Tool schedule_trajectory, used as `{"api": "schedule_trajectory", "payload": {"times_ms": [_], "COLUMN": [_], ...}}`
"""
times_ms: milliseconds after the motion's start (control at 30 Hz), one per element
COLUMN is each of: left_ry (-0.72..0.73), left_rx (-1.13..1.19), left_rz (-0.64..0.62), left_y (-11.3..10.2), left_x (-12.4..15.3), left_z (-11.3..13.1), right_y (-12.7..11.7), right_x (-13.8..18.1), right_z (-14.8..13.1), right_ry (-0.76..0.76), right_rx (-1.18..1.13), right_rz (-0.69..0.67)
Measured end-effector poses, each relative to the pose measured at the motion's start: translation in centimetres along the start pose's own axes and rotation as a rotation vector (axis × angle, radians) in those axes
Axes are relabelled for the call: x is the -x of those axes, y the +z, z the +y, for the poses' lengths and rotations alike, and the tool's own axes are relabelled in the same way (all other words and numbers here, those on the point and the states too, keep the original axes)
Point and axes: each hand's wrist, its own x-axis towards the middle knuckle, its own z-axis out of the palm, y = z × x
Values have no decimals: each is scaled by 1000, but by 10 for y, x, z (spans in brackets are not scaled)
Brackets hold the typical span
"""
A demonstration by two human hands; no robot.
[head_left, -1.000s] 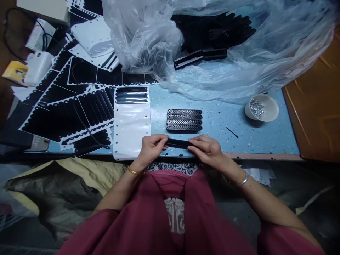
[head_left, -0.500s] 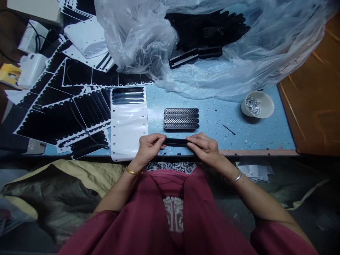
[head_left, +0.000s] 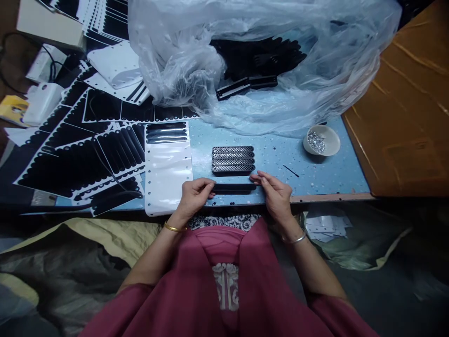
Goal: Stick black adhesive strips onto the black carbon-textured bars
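A long, narrow black bar [head_left: 234, 188] lies level near the table's front edge, a thin lighter line along its side. My left hand [head_left: 197, 195] pinches its left end between thumb and fingers. At the bar's right end, my right hand [head_left: 278, 193] has its fingertips and thumb closed around the tip. Just beyond the bar sits a row of several patterned dark bars [head_left: 233, 159] with rounded ends, side by side. To the left lies a white backing sheet [head_left: 167, 180] with a few glossy black strips [head_left: 166, 133] at its top.
Sheets of black strips [head_left: 80, 164] overlap at the left. A clear plastic bag [head_left: 182, 61] at the back contains black pieces [head_left: 263, 56]. A white bowl [head_left: 331, 142] of small metal parts and a thin dark stick [head_left: 291, 171] are right, beside a brown box [head_left: 403, 121].
My right hand has shifted outward to the bar's right end, exposing more of its length. My left hand keeps its pinch. The view has turned slightly.
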Motion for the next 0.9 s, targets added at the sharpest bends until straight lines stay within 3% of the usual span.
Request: {"api": "schedule_trajectory", "payload": {"times_ms": [100,367,500,633,900], "left_ry": [-8,20,87,99,120], "left_rx": [7,-38,-125,-117,-115], "left_rz": [-8,-8,7,0,-2], "left_y": [0,1,0,-1,-1], "left_x": [0,-1,-2,-2,-3], "left_z": [0,-2,-7,-8,-7], "right_y": [-3,4,13,13,5], "right_x": [1,2,-5,-10,-16], "right_z": [3,-8,-4,0,0], "right_ry": [38,-303,-306,-278,-386], "right_rx": [-65,368,499,485,485], "right_rz": [90,-75,-29,-36,-99]}}
